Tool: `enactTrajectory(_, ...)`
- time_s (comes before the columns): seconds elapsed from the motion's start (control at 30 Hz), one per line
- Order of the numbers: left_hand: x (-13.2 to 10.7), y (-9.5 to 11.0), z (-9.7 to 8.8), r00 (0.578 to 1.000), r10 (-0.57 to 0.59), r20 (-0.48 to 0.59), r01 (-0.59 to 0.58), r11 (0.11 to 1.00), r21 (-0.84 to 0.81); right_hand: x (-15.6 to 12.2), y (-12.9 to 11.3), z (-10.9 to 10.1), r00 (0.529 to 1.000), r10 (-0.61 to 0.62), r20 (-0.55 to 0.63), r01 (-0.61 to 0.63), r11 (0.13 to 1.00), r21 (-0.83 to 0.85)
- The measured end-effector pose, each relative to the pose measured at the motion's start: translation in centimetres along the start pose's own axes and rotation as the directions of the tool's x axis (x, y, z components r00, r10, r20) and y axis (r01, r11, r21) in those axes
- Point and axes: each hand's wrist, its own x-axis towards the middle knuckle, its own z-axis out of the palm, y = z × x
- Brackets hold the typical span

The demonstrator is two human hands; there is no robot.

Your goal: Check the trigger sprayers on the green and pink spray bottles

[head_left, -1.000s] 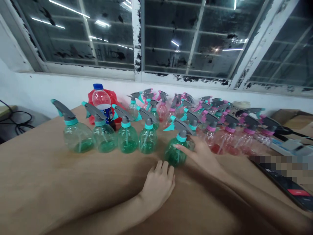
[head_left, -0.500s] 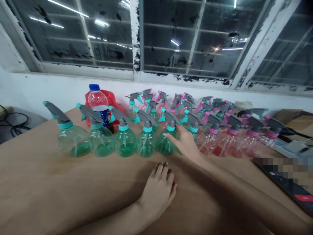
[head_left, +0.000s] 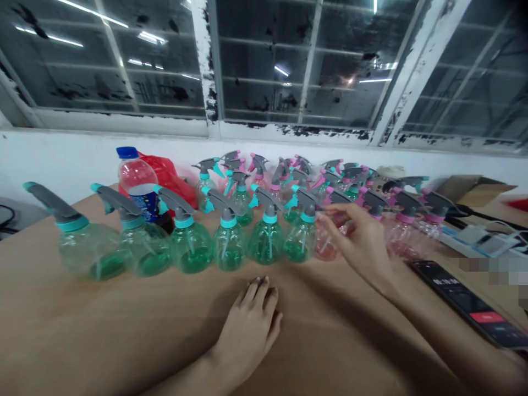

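My left hand lies palm down on the table, fingers loosely stretched and holding nothing. Farther right, my right hand reaches into the front row of spray bottles, thumb and fingers apart. Its fingertips are between a teal-collared spray bottle with green liquid and a pink-collared spray bottle with reddish liquid; whether they touch either one I cannot tell. The hand partly hides the pink-collared bottles. Left along the row stand several more upright green-liquid bottles, among them one spray bottle close by.
Behind the front row stand more spray bottles. A blue-capped drink bottle and a red plastic bag are at the back left. A phone lies at right, near a white power strip. Windows line the wall.
My right hand has moved right, from the neck of a teal-collared bottle to beside the first pink-collared one. The view has swung slightly right; my left hand still rests on the table.
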Motion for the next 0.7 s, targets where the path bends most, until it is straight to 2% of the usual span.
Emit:
enactTrajectory(0.07,0.0,-0.1,0.1,1.0,0.013,-0.014,-0.012,1.0,0.006,1.4,0.6,-0.6,0.999,-0.025,-0.023,0.022,0.989,-0.148)
enactTrajectory(0.17,0.0,-0.4,0.3,0.999,0.019,-0.026,-0.019,1.0,-0.003,3.1,1.2,0.0,0.999,-0.025,0.044,0.037,0.958,-0.285)
enactTrajectory(0.33,0.1,-0.7,0.2,1.0,0.017,0.0,-0.017,0.999,-0.046,3.8,1.3,1.6,0.99,0.012,0.141,0.036,0.942,-0.332)
enactTrajectory(0.43,0.1,-0.5,0.2,1.0,0.008,-0.01,-0.009,0.995,-0.097,3.6,1.2,1.5,0.989,0.012,0.15,0.039,0.944,-0.329)
enactTrajectory(0.57,-0.1,0.3,0.1,0.997,-0.066,-0.039,0.053,0.961,-0.27,3.0,0.9,0.3,0.986,0.008,0.167,0.046,0.947,-0.318)
enactTrajectory(0.7,0.3,1.2,-0.1,0.986,-0.168,0.016,0.152,0.844,-0.514,1.9,0.3,-1.7,0.982,-0.006,0.187,0.061,0.955,-0.291)
